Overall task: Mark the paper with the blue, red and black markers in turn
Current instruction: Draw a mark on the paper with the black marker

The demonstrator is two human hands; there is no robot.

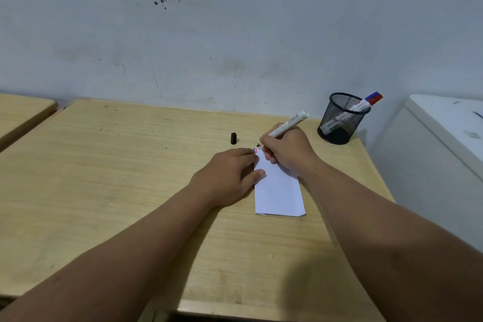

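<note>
R hand (pixel 286 150) has its grip pinched round the black marker (pixel 288 124), fingers low on the barrel near the nib. Barrel runs on a long axis from nib at approx 8 o'clock up to the tail at 2 o'clock, tilted back over the knuckles. Nib sits just past the paper's far-left corner, at or just off the edge; can't tell if it's touching paper or tabletop (pixel 130 178).

Paper (pixel 278 191) lies w/ its long axis 12-to-6, directly under and at 6 o'clock from the R grip. Small blue and red marks (pixel 255 150) show at that far-left corner, just beside the nib at approx 7 o'clock from it. So blue and red look done; black is prob. the step in hand.

L hand (pixel 230 174) lies flat, fingers spread and pressed on the paper's left edge, thumb on the sheet, holding nothing; it pins the paper. Fingertips are just beside the marks.

Next move, as I judge it: short stroke toward 4-5 o'clock, next to the red mark. R hand is the one to do it; L only steadies.

Black cap (pixel 234 138) stands on the tabletop at 10 o'clock from the nib, near. Mesh cup (pixel 339 119) at 2 o'clock holds the blue and red markers (pixel 372 98), well apart from the paper.
</note>
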